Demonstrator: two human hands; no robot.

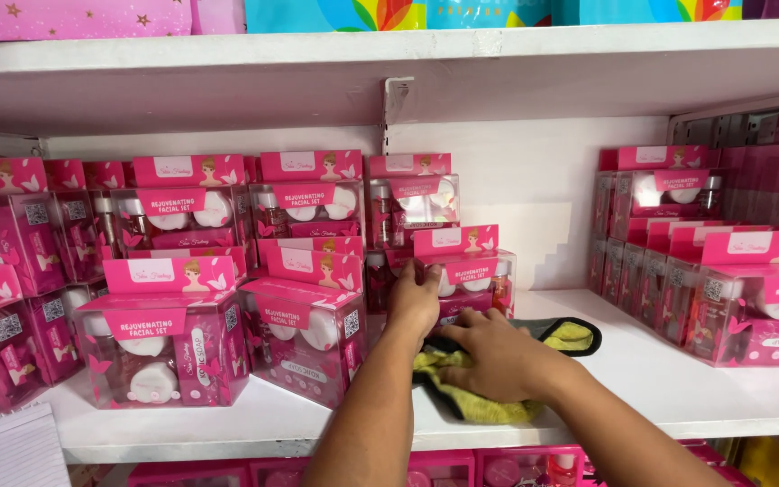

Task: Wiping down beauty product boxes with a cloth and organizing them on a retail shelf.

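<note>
Left hand (415,302) resting open, fingers touching a pink boxed facial set (466,271) at the back of the white shelf (660,379); right hand (489,356) pressing flat on a yellow-green cloth (480,406) just in front. Standing on both sides, well apart: stacked pink boxes at left (227,271) and a row at right (723,289). Hanging close above: another white shelf (389,72).
</note>
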